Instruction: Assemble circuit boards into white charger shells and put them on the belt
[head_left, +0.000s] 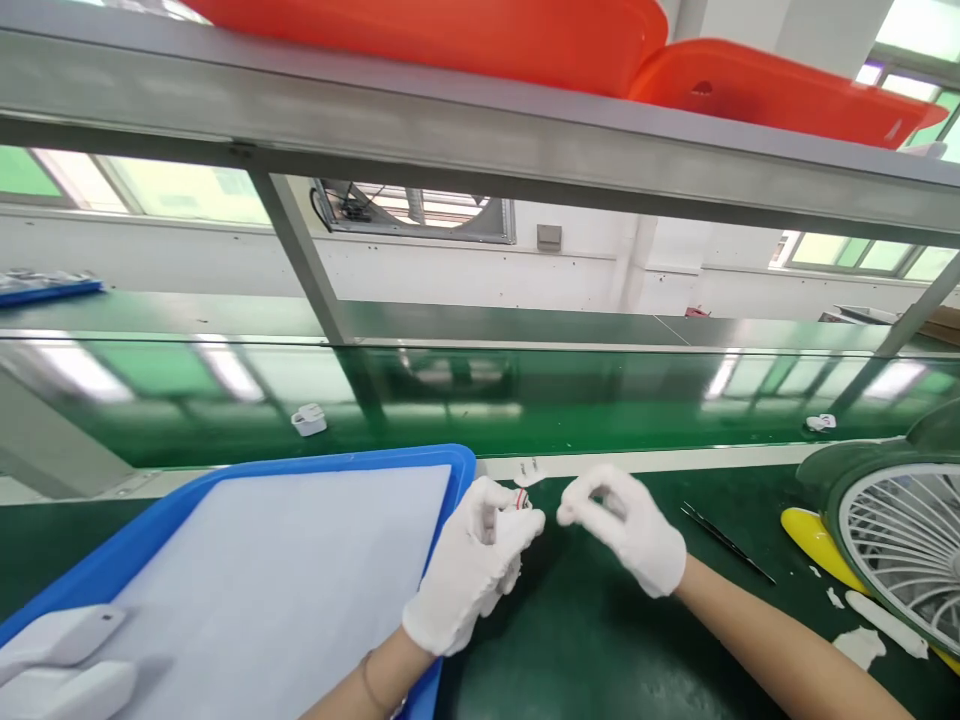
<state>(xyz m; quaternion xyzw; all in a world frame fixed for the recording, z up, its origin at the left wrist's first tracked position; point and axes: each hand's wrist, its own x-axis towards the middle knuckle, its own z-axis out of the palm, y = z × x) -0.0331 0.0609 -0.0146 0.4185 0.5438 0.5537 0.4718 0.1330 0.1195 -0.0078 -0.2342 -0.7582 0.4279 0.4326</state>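
Note:
My left hand (480, 560), in a white glove, is closed on a small white piece with red lines (522, 497); the fingers cover most of it. To its right, my gloved right hand (622, 525) is raised over the green worktop with thumb and fingertips pinched together. Whether anything is between those fingertips cannot be made out. A gap separates the two hands. Just beyond them lies a small clear-and-white scrap (529, 472). Black tweezers (727, 542) rest on the worktop, right of my right hand.
A blue tray (352, 460) with a white liner holds white plastic parts (67, 660) at left. A green fan (900, 530) stands at right beside white scraps (859, 648). Small white parts (309, 420) sit on the green belt. Red bins (780, 90) occupy the shelf overhead.

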